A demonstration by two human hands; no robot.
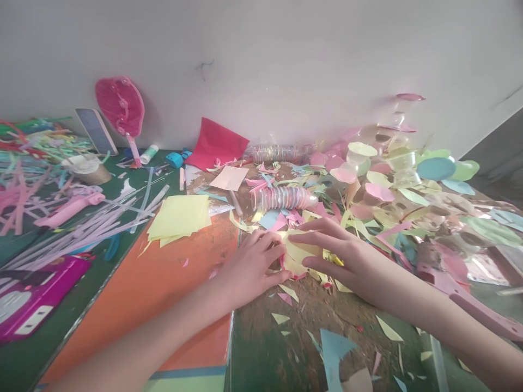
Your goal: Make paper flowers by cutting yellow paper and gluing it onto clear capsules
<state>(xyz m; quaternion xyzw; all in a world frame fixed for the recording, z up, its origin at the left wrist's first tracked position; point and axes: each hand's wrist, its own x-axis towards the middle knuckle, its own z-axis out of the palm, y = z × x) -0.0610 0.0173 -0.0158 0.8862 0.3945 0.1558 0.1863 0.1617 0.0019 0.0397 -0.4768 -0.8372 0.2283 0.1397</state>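
Over the middle of the littered table, my left hand (261, 258) curls its fingers and thumb around the left edge of a pale yellow paper piece (300, 251). A pinkish-red edge shows along the side of that paper nearest the hand; what lies under it is hidden. From the right, my right hand (335, 247) reaches across with its fingers stretched and apart, the fingertips lying over the same paper. Yellow scraps (289, 292) lie close below both hands. To the left, a stack of yellow paper squares (180, 215) rests on an orange sheet (163, 305).
Behind the hands lie clear plastic bottles wrapped in coloured strips (286, 198). Paper rounds and cup shapes (359, 152) crowd the right, near a pink-handled tool (478, 305). Straws (110, 223), a magenta case (44, 294), a phone (96, 130) and a pink fan-like object (120, 106) occupy the left.
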